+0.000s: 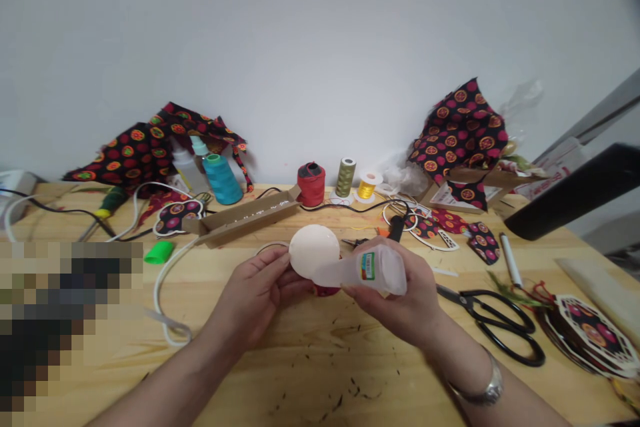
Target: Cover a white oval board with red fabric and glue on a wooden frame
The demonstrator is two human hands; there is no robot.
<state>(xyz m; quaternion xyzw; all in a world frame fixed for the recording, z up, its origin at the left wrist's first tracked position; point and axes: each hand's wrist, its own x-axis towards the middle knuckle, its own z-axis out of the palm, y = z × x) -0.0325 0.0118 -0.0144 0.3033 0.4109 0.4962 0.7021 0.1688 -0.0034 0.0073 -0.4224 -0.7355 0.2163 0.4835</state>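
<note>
My left hand (267, 283) pinches the left edge of a pale round disc (314, 248), which faces up toward me. A scrap of dark red patterned fabric (326, 291) peeks out under the disc's lower edge. Wrapped around a translucent white squeeze bottle (385, 270) with a small green label, my right hand (407, 293) tilts it so that its narrow end lies over the disc's lower right rim. Whether the bottle's tip touches the disc I cannot tell. Black-handled scissors (493, 320) rest just right of my right hand.
A long cardboard tray (250, 219) lies behind the disc. Thread spools stand along the wall: teal (223, 180), red (311, 185), olive (346, 178), yellow (367, 187). Patterned fabric (457, 130) is heaped on a box at right. A white cable (159, 287) curls at left, near a green cap (159, 252).
</note>
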